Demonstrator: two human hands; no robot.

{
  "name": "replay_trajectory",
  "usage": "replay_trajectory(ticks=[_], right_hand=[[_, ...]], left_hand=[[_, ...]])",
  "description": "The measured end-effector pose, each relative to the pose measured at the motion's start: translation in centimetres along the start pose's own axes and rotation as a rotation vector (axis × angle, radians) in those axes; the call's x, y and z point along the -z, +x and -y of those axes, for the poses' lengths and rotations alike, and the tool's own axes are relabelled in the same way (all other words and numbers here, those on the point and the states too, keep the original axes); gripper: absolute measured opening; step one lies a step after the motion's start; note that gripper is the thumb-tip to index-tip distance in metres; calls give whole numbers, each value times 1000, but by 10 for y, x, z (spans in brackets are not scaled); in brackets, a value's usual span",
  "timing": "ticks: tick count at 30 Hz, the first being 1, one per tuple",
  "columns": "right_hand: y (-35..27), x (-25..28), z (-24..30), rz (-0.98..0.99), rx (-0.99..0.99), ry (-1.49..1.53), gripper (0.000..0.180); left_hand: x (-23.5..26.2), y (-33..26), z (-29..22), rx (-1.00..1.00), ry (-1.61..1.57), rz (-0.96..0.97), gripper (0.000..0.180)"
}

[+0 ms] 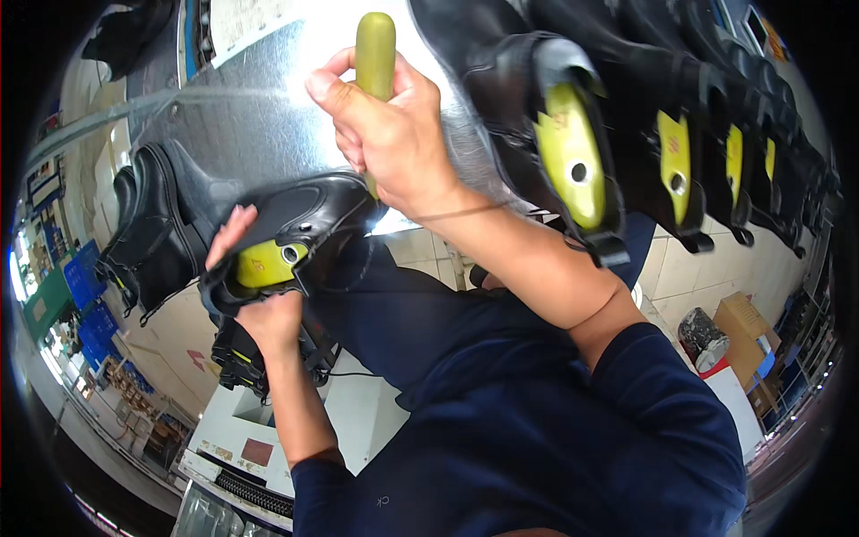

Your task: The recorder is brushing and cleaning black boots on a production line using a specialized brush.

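My left hand [273, 320] is wrapped round the heel end of a black leather boot [322, 199], its fingers showing on the far side. Inside the opening sits a yellow-green shoe last [259, 265] with a metal-rimmed round hole. My right hand [394, 143] is closed round the smooth olive-green handle [376, 54] of a tool, held upright. The tool's lower end comes out under the fist, close to the boot's toe. Its working tip is too small to make out, and I cannot tell whether it touches the leather.
Several black boots on yellow-green lasts [573, 161] stand in a row at right. More black boots [159, 224] stand at left, by the shiny metal tabletop [242, 116]. Papers [246, 22] lie at the far edge. A white machine [349, 412] and a cardboard box [741, 327] are lower down.
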State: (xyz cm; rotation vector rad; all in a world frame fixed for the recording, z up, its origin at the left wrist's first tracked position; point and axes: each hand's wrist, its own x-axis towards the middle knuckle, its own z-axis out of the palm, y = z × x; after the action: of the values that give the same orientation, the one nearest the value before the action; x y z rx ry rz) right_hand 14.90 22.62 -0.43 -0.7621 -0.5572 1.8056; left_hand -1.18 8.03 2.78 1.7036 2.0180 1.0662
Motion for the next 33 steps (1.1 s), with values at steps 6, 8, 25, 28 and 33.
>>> replay_trajectory(ticks=[6,8,25,28,33], right_hand=[[-15,19,5,32,-95,181,27],[-14,16,5,50,-85,171,36],[2,-4,4,395,-220,271,35],[3,-22,4,419,-184,197,32],[7,-39,11,538,-207,-127,32]], left_hand=[[18,-78,-4,141,126,-147,84],[22,-77,8,340,27,22,91],[10,-79,20,-223,295,7,30],[11,-76,19,-188,265,3,31],[14,-66,14,-160,190,40,31]])
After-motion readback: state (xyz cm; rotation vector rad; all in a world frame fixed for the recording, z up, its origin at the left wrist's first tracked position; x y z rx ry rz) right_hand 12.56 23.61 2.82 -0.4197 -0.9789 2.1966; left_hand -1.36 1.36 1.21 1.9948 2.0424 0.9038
